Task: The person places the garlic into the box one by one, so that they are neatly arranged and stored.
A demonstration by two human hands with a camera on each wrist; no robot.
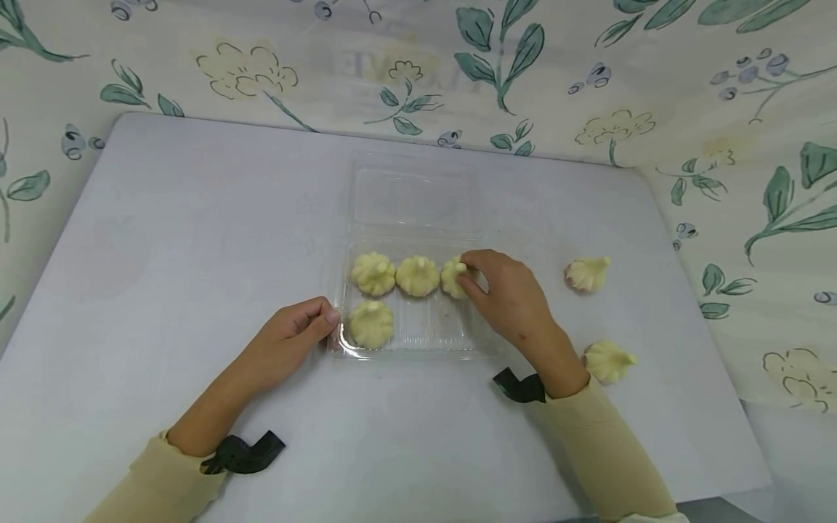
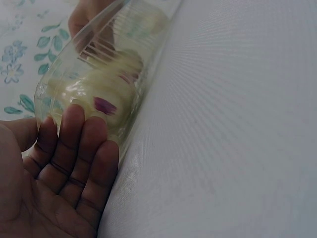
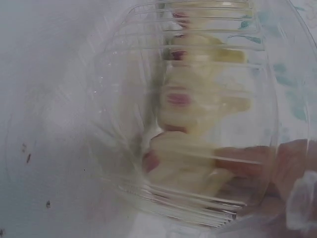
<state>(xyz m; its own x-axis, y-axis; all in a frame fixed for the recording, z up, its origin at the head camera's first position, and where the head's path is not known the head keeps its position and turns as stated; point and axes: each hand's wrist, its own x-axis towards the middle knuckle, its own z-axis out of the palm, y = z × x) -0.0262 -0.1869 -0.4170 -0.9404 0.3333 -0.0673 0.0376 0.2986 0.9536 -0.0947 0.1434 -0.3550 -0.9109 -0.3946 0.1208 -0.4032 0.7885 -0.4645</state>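
Note:
A clear plastic clamshell container (image 1: 425,334) lies on the table with its lid (image 1: 415,196) folded back, away from me. My left hand (image 1: 294,338) pinches the container's left rim between thumb and fingers, as the left wrist view also shows. My right hand (image 1: 510,298) pinches a pale yellow garlic bulb (image 1: 450,277) by its stem at the back right of the container. Beside it in the back row are two more bulbs, one in the middle (image 1: 418,277) and one at the left (image 1: 373,274). Another garlic bulb (image 1: 371,325) sits front left. Purple patches show low on the bulbs in both wrist views.
Two loose garlic bulbs lie on the white table (image 1: 163,290) right of the container, one farther back (image 1: 587,274) and one (image 1: 608,361) beside my right wrist. A floral cloth (image 1: 353,65) hangs behind the table. Black straps (image 1: 245,454) hang at both wrists.

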